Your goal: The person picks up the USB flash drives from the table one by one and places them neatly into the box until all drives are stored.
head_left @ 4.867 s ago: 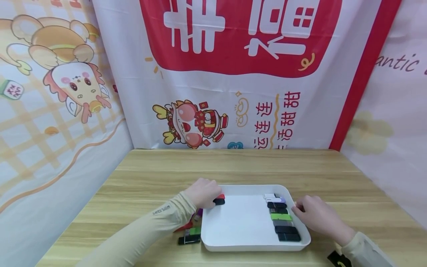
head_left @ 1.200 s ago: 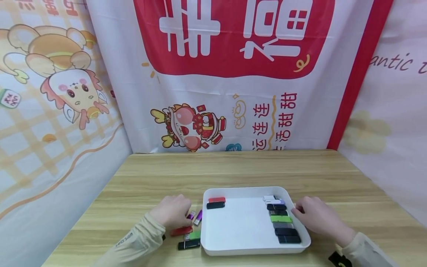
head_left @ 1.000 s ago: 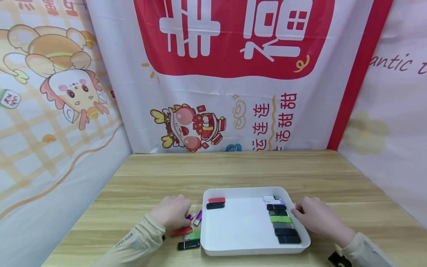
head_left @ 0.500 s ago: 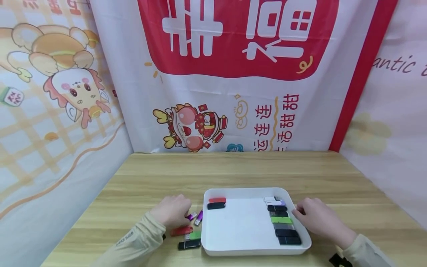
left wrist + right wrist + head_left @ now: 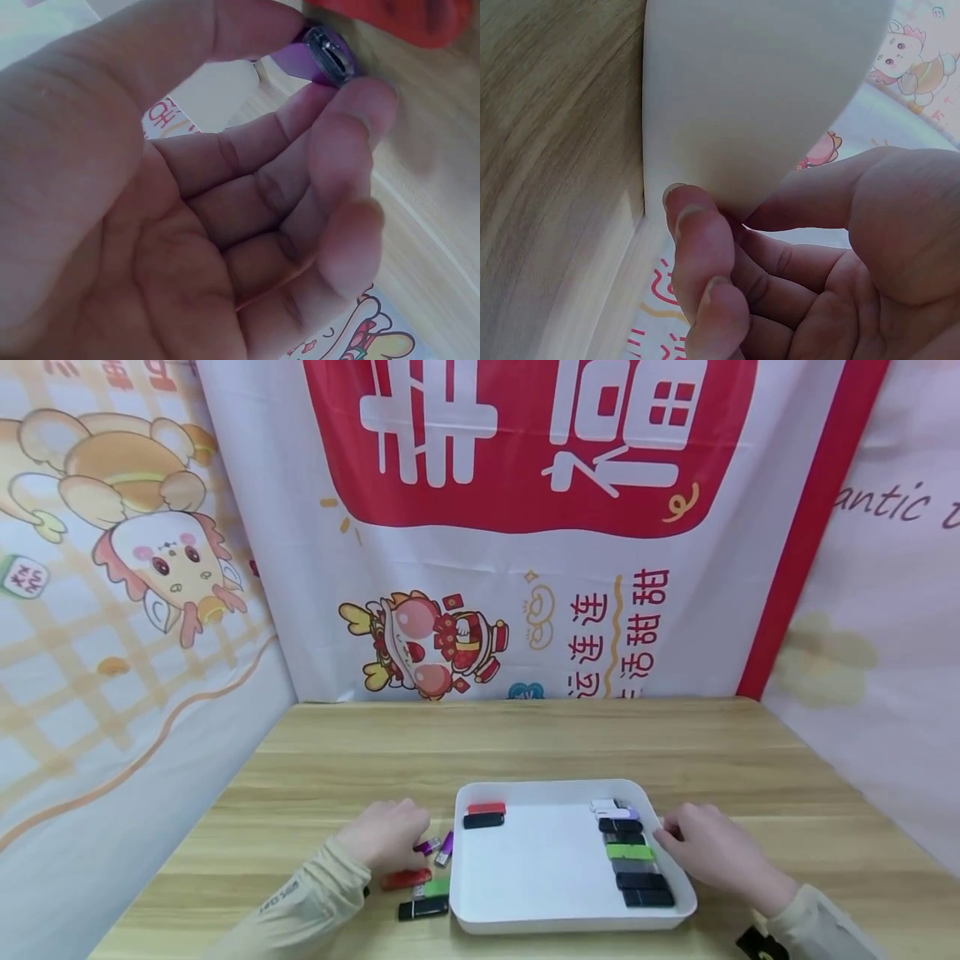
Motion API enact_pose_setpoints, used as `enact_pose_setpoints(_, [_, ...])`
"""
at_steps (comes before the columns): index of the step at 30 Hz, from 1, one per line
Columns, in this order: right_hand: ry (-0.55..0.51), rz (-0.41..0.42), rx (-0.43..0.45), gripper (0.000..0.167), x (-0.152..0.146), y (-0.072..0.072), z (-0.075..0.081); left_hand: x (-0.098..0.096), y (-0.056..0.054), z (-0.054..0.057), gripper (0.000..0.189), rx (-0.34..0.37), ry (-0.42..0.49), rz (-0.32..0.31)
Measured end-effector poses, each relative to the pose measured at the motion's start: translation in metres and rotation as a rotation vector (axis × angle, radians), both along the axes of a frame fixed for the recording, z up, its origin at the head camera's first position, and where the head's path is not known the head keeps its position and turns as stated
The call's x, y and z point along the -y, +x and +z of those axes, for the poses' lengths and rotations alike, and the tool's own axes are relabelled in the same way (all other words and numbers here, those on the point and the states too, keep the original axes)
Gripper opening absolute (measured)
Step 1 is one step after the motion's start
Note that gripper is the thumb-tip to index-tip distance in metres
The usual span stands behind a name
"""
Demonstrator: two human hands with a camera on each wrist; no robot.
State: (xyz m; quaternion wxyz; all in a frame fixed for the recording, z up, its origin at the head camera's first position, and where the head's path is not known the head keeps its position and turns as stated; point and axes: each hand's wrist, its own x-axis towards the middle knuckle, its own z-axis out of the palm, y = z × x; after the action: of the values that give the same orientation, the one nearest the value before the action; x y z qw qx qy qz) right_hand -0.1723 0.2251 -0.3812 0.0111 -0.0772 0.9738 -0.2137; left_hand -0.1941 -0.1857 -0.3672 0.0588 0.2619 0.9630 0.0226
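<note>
My left hand [image 5: 386, 837] is at the loose USB flash drives left of the tray. Its thumb and index finger pinch a purple USB flash drive [image 5: 301, 61], seen end-on in the left wrist view. A red flash drive [image 5: 406, 879] lies just beside the fingers. My right hand [image 5: 708, 847] holds the right wall of the white tray [image 5: 573, 925], thumb at the rim and fingertips against the outer side. Inside the tray, a red drive [image 5: 487, 808] and a black drive [image 5: 483, 821] lie at the far left. Several drives, including a green one [image 5: 630, 852], line its right side.
Another purple drive [image 5: 445, 849], a green drive [image 5: 437, 887] and a black drive [image 5: 423, 907] lie on the wooden table [image 5: 525, 735] against the tray's left side. Printed cloths [image 5: 465, 560] hang behind and at both sides.
My left hand has left the tray's far left corner, where the red and black drives now lie uncovered, and moved to the loose drives. In the last second both hands hardly move.
</note>
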Motion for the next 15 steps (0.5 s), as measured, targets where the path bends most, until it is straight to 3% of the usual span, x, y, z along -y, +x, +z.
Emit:
enact_pose_setpoints(9, [0.014, 0.013, -0.013, 0.020, 0.0004, -0.0020, -0.0016, 0.0029, -0.0029, -0.0018, 0.030, 0.035, 0.029, -0.010])
enact_pose_setpoints(15, [0.016, 0.023, -0.035, 0.020, 0.0001, -0.0010, -0.0013, 0.0039, -0.0015, 0.0034, 0.028, 0.051, 0.025, 0.018])
